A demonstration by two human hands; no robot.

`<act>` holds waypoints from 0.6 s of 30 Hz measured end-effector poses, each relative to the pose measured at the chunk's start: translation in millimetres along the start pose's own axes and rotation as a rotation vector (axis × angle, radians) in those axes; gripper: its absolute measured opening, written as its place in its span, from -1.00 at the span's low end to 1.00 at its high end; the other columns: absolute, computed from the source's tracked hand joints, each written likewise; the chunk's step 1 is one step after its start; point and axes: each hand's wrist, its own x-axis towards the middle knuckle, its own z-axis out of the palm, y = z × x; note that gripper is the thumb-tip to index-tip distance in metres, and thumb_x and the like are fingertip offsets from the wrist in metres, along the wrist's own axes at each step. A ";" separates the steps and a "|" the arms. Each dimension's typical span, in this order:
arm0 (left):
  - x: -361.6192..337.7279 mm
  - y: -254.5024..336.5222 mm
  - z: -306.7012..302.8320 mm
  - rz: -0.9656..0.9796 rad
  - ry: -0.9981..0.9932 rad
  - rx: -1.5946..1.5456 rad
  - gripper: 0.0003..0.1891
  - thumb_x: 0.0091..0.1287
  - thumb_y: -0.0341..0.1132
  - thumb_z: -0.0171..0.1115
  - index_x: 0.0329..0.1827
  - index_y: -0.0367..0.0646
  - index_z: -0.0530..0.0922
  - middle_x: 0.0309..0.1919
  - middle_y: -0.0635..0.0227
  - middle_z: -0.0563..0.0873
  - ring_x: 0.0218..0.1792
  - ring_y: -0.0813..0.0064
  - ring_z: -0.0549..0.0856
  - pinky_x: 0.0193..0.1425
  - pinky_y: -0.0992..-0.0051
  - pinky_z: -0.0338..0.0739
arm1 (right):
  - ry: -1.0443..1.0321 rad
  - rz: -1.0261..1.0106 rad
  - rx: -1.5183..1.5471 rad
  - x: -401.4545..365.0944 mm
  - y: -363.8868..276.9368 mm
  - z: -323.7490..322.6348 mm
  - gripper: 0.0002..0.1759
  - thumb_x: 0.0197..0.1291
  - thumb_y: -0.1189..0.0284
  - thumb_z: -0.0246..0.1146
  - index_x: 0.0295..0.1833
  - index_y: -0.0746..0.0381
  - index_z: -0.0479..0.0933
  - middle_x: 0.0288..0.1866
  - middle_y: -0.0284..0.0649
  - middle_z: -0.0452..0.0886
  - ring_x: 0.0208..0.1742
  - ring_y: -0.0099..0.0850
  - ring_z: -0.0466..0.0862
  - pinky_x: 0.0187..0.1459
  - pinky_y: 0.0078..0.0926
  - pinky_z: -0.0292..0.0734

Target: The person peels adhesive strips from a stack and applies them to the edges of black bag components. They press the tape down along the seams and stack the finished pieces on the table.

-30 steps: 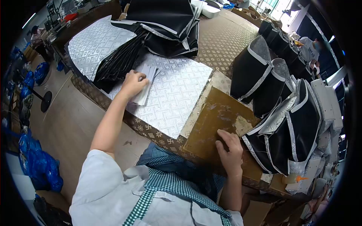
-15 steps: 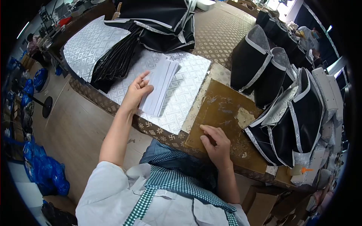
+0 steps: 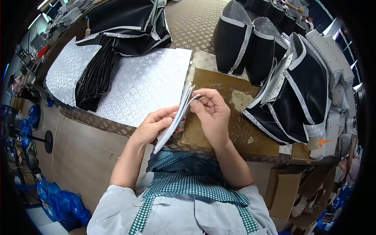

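Note:
A stack of thin white strips [image 3: 175,122] is held on edge above the near side of the table. My left hand [image 3: 154,124] grips it from the left, with the thumb on its near face. On the right, my right hand [image 3: 212,113] pinches the upper end of one strip, which bends away from the rest. Beneath the hands lie a silver patterned sheet [image 3: 145,84] and a brown, stained board [image 3: 211,84]. Left of the sheet is a fanned pile of black pieces [image 3: 94,78].
Black panels with silver edging [image 3: 233,39] stand at the right, beside stacked grey pieces [image 3: 329,58]. A glue bottle [image 3: 312,144] with an orange tip is near the right edge. Black material [image 3: 117,17] lies at the back left. A co-worker [image 3: 295,6] is at the far right.
My left hand has lifted the white stack off the silver sheet and brought it nearer. My right hand has left the brown board and taken hold of a strip's end. The view has shifted.

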 end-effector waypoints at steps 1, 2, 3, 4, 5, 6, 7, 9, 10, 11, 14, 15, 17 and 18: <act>1.7 1.6 0.8 -0.040 -0.038 -0.002 -0.51 0.50 -0.19 0.12 0.36 -0.34 0.42 0.09 0.16 0.67 -0.04 0.46 0.71 0.07 0.50 0.62 | 0.036 0.030 0.051 -0.3 -1.5 0.6 -0.83 0.33 0.66 0.23 0.01 0.36 0.49 -0.20 -0.33 0.63 -0.20 -0.69 0.59 -0.14 -0.75 0.53; 3.7 2.8 1.5 -0.079 -0.075 -0.004 -0.49 0.54 -0.10 0.06 0.36 -0.35 0.42 0.11 0.15 0.67 -0.03 0.45 0.71 0.07 0.49 0.62 | 0.043 0.034 0.058 0.0 0.1 0.0 -0.83 0.33 0.66 0.23 0.01 0.36 0.49 -0.20 -0.33 0.62 -0.20 -0.69 0.59 -0.13 -0.75 0.53; 5.2 3.4 5.2 -0.021 -0.112 0.103 -0.39 0.55 0.05 -0.02 0.37 -0.36 0.38 0.13 0.13 0.65 -0.04 0.44 0.70 0.07 0.47 0.61 | 0.049 0.038 0.065 0.4 2.4 -1.1 -0.83 0.33 0.66 0.23 0.01 0.35 0.49 -0.19 -0.33 0.62 -0.20 -0.68 0.59 -0.13 -0.75 0.53; 7.0 0.3 7.7 0.056 -0.177 0.130 -0.35 0.52 0.08 0.00 0.39 -0.36 0.35 0.14 0.13 0.64 -0.05 0.44 0.70 0.07 0.46 0.61 | 0.055 0.040 0.071 0.3 3.5 -2.0 -0.83 0.34 0.66 0.23 0.01 0.35 0.49 -0.19 -0.33 0.62 -0.20 -0.68 0.59 -0.13 -0.74 0.53; 8.7 -2.2 8.3 0.134 -0.242 0.159 -0.31 0.50 0.12 0.03 0.40 -0.35 0.32 0.15 0.13 0.64 -0.06 0.44 0.70 0.07 0.46 0.60 | 0.050 0.075 0.052 0.2 0.1 -1.9 -0.85 0.34 0.65 0.22 -0.01 0.34 0.48 -0.18 -0.33 0.62 -0.19 -0.68 0.60 -0.12 -0.75 0.54; 10.9 -1.9 6.6 0.130 -0.283 0.233 -0.22 0.43 0.20 0.09 0.42 -0.35 0.29 0.15 0.12 0.63 -0.08 0.43 0.70 0.04 0.46 0.62 | 0.064 0.085 0.045 0.1 -0.2 -2.0 -0.86 0.35 0.65 0.22 -0.01 0.33 0.48 -0.17 -0.32 0.62 -0.20 -0.67 0.60 -0.12 -0.74 0.54; 11.5 -2.0 7.3 0.096 -0.262 0.163 -0.23 0.43 0.20 0.10 0.39 -0.36 0.32 0.13 0.10 0.64 -0.09 0.42 0.71 0.01 0.45 0.63 | 0.078 0.094 0.038 -0.3 -0.5 -2.3 -0.86 0.35 0.65 0.21 -0.01 0.33 0.48 -0.17 -0.32 0.62 -0.20 -0.67 0.60 -0.12 -0.74 0.55; 12.6 -3.1 11.1 0.027 -0.217 0.021 -0.25 0.42 0.19 0.11 0.33 -0.40 0.38 0.09 0.06 0.66 -0.12 0.39 0.72 -0.06 0.45 0.67 | 0.096 0.058 0.040 -1.8 0.5 -4.8 -0.87 0.36 0.65 0.20 -0.02 0.33 0.48 -0.15 -0.31 0.61 -0.20 -0.66 0.60 -0.11 -0.72 0.57; 12.6 -3.5 12.7 -0.007 -0.193 -0.049 -0.26 0.41 0.18 0.12 0.30 -0.42 0.40 0.06 0.04 0.67 -0.14 0.37 0.73 -0.09 0.45 0.68 | 0.099 0.011 0.051 -2.7 2.6 -8.4 -0.87 0.36 0.64 0.20 -0.02 0.33 0.48 -0.14 -0.30 0.60 -0.21 -0.66 0.59 -0.11 -0.72 0.57; 12.3 -3.9 14.4 -0.008 -0.160 -0.130 -0.27 0.42 0.16 0.12 0.26 -0.44 0.43 0.02 0.00 0.68 -0.18 0.35 0.74 -0.12 0.44 0.69 | 0.102 -0.036 0.063 -3.2 3.7 -11.4 -0.88 0.36 0.64 0.20 -0.02 0.32 0.47 -0.13 -0.30 0.59 -0.21 -0.66 0.59 -0.10 -0.71 0.58; 9.6 -4.2 16.9 0.011 -0.035 -0.259 -0.32 0.45 0.10 0.09 0.20 -0.51 0.47 -0.06 -0.10 0.70 -0.23 0.26 0.77 -0.18 0.40 0.74 | 0.224 -0.116 0.106 -7.1 -2.5 -18.5 -0.88 0.40 0.62 0.15 0.01 0.32 0.45 -0.11 -0.25 0.58 -0.27 -0.62 0.59 -0.17 -0.60 0.66; 7.8 -2.4 18.1 0.036 0.029 -0.248 -0.33 0.45 0.09 0.08 0.20 -0.51 0.47 -0.05 -0.10 0.70 -0.21 0.25 0.78 -0.18 0.40 0.75 | 0.237 -0.155 0.153 -6.5 -1.2 -29.0 -0.88 0.42 0.60 0.11 0.02 0.31 0.44 -0.12 -0.21 0.59 -0.32 -0.60 0.59 -0.22 -0.56 0.68; 5.9 -11.1 4.4 0.034 -0.015 -0.321 -0.31 0.46 0.09 0.06 0.27 -0.51 0.39 0.04 -0.16 0.66 -0.18 0.21 0.78 -0.17 0.39 0.77 | 0.314 -0.181 0.265 -4.7 -14.0 -43.7 -0.89 0.44 0.57 0.09 0.01 0.30 0.45 -0.16 -0.21 0.60 -0.36 -0.61 0.57 -0.24 -0.55 0.68; 5.2 -12.8 6.3 0.062 0.007 -0.340 -0.29 0.46 0.10 0.05 0.30 -0.50 0.36 0.08 -0.18 0.64 -0.18 0.21 0.78 -0.19 0.39 0.77 | 0.338 -0.172 0.241 -3.1 -19.4 -51.5 -0.90 0.45 0.55 0.09 -0.01 0.30 0.46 -0.22 -0.24 0.60 -0.39 -0.63 0.55 -0.27 -0.57 0.66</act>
